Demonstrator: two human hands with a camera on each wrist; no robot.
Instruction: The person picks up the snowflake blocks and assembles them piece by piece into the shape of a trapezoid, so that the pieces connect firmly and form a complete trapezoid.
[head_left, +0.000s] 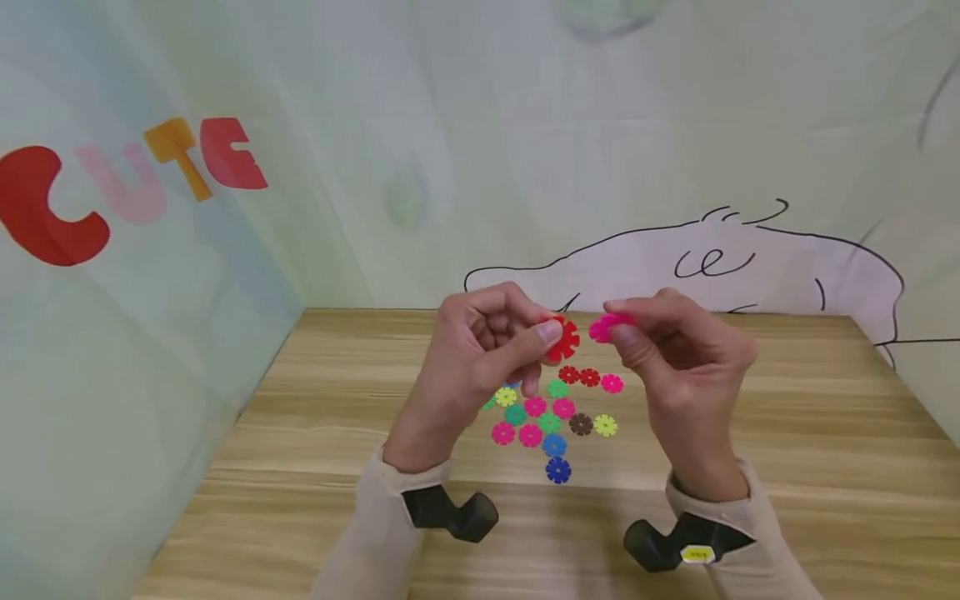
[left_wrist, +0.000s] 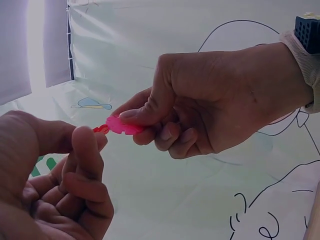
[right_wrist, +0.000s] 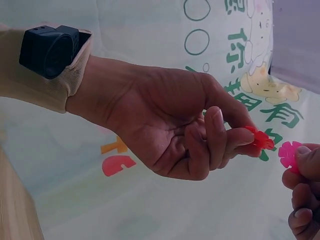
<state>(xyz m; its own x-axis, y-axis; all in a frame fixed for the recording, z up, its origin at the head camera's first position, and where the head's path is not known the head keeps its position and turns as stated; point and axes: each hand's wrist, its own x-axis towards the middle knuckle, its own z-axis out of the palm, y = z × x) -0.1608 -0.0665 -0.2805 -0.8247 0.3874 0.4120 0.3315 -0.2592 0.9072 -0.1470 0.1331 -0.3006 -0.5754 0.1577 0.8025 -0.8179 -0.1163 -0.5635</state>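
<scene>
In the head view my left hand (head_left: 480,358) pinches a red notched plastic snowflake disc (head_left: 568,338) between thumb and forefinger. Facing it, my right hand (head_left: 686,375) grips a pink snowflake disc (head_left: 602,327), turned nearly edge-on. Both are held up above the table. A narrow gap parts the two discs in the right wrist view, where the red disc (right_wrist: 261,140) points toward the pink disc (right_wrist: 289,155). From the left wrist, the pink disc (left_wrist: 122,126) appears to overlap the red one (left_wrist: 102,129). Fingers cover part of each disc.
Several loose snowflake discs, among them a dark blue disc (head_left: 558,470), a brown disc (head_left: 581,424) and a yellow disc (head_left: 605,426), lie on the wooden table (head_left: 300,433) below the hands. A printed cloth (head_left: 420,125) hangs behind and at the left.
</scene>
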